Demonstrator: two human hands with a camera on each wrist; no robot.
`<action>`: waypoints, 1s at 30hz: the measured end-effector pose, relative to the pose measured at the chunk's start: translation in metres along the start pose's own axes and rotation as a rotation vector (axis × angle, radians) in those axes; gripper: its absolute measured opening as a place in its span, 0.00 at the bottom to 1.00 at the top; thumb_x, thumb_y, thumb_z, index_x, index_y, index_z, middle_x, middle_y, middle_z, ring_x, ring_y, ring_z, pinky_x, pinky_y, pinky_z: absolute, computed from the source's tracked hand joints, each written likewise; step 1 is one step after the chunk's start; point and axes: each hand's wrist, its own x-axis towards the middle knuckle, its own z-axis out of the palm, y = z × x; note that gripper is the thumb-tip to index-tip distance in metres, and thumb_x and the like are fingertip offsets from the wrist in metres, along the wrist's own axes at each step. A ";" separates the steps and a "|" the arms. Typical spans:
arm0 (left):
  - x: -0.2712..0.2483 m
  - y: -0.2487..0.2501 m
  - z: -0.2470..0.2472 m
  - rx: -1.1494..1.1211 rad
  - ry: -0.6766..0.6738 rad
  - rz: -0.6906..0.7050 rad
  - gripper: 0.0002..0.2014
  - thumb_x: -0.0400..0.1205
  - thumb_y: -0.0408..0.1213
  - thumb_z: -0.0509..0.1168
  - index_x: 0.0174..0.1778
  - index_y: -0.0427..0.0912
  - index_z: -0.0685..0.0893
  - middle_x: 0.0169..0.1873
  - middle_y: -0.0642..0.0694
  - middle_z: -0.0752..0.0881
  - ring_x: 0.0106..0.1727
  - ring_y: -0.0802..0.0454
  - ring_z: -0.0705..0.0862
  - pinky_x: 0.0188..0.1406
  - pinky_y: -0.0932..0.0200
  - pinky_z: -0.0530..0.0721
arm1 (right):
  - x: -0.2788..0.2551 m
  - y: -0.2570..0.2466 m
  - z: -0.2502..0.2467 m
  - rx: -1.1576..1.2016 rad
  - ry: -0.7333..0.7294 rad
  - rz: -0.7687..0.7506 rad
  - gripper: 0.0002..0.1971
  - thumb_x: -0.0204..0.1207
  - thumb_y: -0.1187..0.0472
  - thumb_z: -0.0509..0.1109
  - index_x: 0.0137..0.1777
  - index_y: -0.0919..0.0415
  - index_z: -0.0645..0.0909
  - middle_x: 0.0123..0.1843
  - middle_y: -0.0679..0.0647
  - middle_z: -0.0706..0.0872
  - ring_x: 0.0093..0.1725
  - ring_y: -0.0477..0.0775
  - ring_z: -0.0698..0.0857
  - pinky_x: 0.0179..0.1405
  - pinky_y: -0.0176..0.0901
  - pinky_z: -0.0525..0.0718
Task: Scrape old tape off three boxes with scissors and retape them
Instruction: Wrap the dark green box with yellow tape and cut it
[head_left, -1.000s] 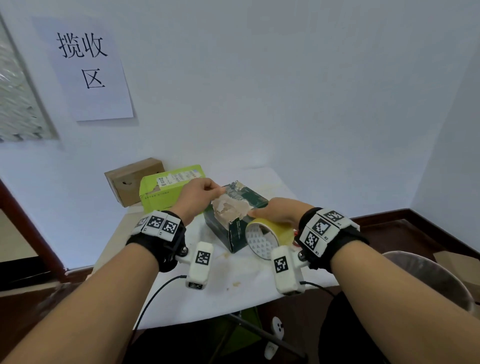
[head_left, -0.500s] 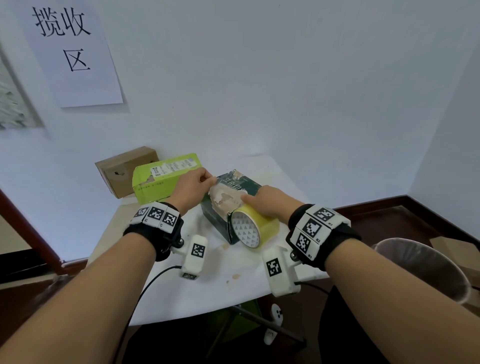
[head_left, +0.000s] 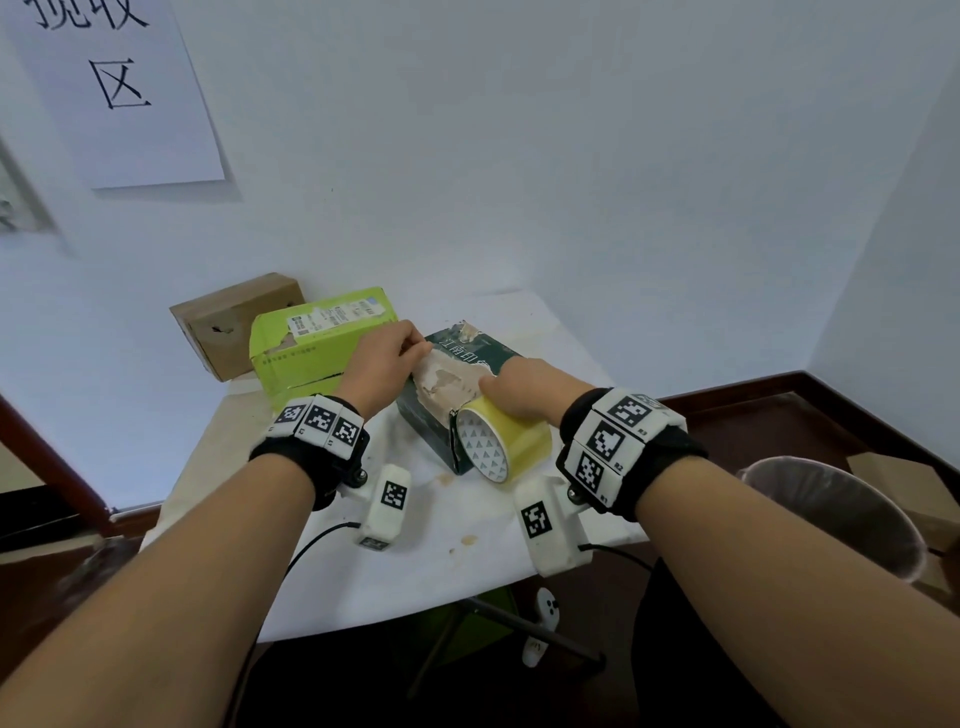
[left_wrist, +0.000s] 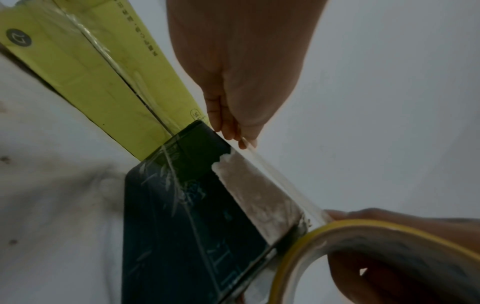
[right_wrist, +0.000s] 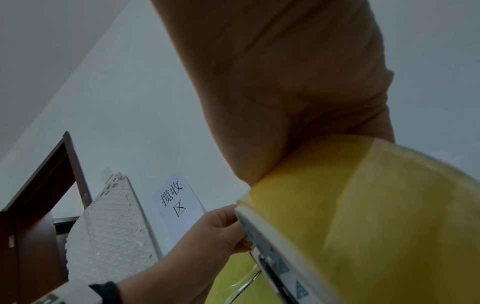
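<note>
A white-walled corner, a paper sign (head_left: 111, 88) pinned up high, and a small white table (head_left: 363, 582) pushed against the wall. On it sit three boxes: a brown box (head_left: 228, 325) at the back, a lime-green box (head_left: 311, 345) beside it, and up front the dark green box (head_left: 441, 415), its top scraped down to bare, ragged board. No scissors in view, so this looks like the retaping stage for this one.

The left hand (head_left: 382, 366) is at the far left edge of that box, fingertips (left_wrist: 233, 133) pinching the free end of a clear tape strip (left_wrist: 272, 174) and holding it near the corner. That is the anchor, I'd say, so the strip stays taut. The right hand (head_left: 530, 392) has its grip curled over the yellow tape roll (head_left: 501, 441), which rests against the box's near right edge, thumb forward on top. The strip runs between the two hands just above the torn patch, apparently not yet pressed flat.

A lined bin (head_left: 831, 519) waits on the floor to the right.
</note>
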 end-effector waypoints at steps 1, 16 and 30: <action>0.000 -0.001 0.000 0.001 -0.001 -0.001 0.09 0.85 0.37 0.64 0.45 0.35 0.83 0.38 0.45 0.82 0.39 0.50 0.77 0.33 0.64 0.72 | -0.001 0.000 0.000 -0.009 0.015 -0.010 0.20 0.88 0.63 0.45 0.70 0.69 0.73 0.68 0.65 0.77 0.63 0.64 0.79 0.60 0.46 0.75; 0.003 -0.010 0.007 0.135 -0.002 0.075 0.07 0.84 0.35 0.64 0.44 0.35 0.83 0.38 0.45 0.81 0.41 0.47 0.78 0.38 0.56 0.70 | 0.011 -0.001 0.006 -0.202 -0.040 -0.044 0.19 0.87 0.54 0.49 0.59 0.66 0.77 0.61 0.64 0.81 0.52 0.61 0.77 0.51 0.46 0.73; 0.002 -0.016 0.014 0.152 0.010 0.127 0.07 0.83 0.34 0.64 0.44 0.35 0.82 0.41 0.41 0.81 0.42 0.49 0.75 0.40 0.58 0.68 | 0.004 0.002 0.007 -0.232 -0.060 -0.124 0.18 0.87 0.61 0.51 0.65 0.70 0.77 0.65 0.66 0.80 0.49 0.57 0.71 0.57 0.49 0.75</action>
